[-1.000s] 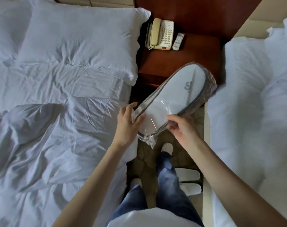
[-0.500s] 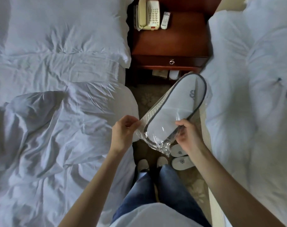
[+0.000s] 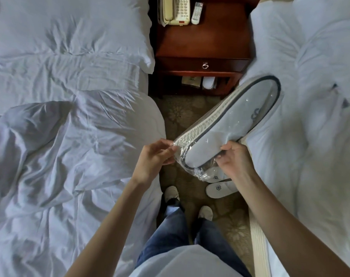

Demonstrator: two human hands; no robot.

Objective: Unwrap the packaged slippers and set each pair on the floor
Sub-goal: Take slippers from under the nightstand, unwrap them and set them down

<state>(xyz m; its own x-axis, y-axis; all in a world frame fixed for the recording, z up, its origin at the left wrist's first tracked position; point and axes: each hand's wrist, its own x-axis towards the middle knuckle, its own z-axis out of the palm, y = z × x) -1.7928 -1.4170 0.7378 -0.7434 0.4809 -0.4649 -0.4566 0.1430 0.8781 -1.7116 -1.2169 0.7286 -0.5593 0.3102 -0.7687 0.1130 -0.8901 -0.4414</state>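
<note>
A pair of white slippers with grey trim, packed in a clear plastic bag (image 3: 228, 124), hangs in the air between two beds, toe end pointing up right. My left hand (image 3: 152, 158) pinches the plastic at the bag's lower left edge. My right hand (image 3: 233, 159) grips the heel end of the packaged slippers from the right. Below them an unwrapped pair of white slippers (image 3: 218, 186) lies on the carpet (image 3: 182, 116), partly hidden by the bag and my right hand.
White beds flank the narrow aisle, one at left (image 3: 70, 136) and one at right (image 3: 320, 126). A dark wooden nightstand (image 3: 202, 45) with a phone (image 3: 175, 10) and a remote (image 3: 197, 10) closes the far end. My feet (image 3: 171, 193) stand on the carpet.
The view has tilted down toward the floor. The packaged slippers have swung to the right, and my left hand has shifted from gripping the package to pinching the plastic at its edge.
</note>
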